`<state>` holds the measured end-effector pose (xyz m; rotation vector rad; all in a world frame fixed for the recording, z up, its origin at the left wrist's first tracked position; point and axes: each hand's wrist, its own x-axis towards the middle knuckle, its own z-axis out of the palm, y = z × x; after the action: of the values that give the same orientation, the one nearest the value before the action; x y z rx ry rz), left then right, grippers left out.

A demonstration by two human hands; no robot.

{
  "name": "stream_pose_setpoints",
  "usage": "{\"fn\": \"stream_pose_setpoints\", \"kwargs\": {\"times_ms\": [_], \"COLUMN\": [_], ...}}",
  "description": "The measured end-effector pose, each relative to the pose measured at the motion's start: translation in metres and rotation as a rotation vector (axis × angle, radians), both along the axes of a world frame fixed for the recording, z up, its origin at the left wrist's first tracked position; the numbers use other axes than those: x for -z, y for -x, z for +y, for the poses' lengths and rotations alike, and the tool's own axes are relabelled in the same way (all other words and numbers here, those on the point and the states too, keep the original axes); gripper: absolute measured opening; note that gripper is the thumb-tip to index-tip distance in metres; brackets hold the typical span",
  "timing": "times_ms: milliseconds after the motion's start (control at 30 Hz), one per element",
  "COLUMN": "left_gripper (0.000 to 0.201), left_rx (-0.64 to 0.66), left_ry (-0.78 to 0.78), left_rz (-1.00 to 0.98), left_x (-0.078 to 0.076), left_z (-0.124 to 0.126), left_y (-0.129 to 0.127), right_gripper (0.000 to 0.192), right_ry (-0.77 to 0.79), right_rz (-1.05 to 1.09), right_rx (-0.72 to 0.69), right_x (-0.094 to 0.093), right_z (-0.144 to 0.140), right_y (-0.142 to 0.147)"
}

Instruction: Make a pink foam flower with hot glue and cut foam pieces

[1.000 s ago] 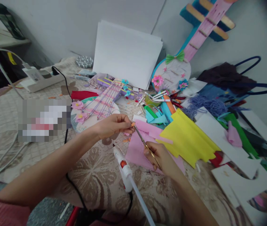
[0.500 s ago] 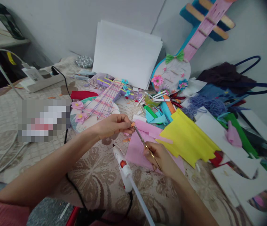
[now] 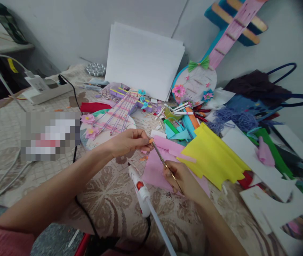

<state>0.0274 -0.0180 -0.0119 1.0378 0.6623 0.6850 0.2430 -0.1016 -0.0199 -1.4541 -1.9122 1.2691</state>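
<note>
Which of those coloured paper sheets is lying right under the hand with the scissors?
The pink sheet. It lies directly beneath the right hand and its scissors, while the yellow sheet lies farther right, overlapping the pink one's edge.

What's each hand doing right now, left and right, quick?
Left hand: closed, pinching a small orange paper scrap at its fingertips.
Right hand: closed around thin scissors, tips at the scrap.

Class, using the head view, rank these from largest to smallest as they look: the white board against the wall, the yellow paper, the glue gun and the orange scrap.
1. White board, though it stands farther off.
2. Yellow paper.
3. Glue gun, nearer the camera.
4. Orange scrap, pinched in the left hand.
</note>
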Motion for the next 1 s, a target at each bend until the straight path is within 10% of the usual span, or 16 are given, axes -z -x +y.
{"fn": "stream_pose_setpoints", "kwargs": {"times_ms": [1000], "left_gripper": [0.017], "left_rx": [-0.012], "left_ry": [0.004], "left_rz": [-0.004], "left_x": [-0.0005], "left_z": [-0.0001], "left_y": [-0.0005], "right_gripper": [0.039], "right_ry": [-0.021], "right_rz": [-0.034], "right_rx": [0.038], "right_x": [-0.0007], "right_z": [0.0028], "right_y": [0.0011]}}
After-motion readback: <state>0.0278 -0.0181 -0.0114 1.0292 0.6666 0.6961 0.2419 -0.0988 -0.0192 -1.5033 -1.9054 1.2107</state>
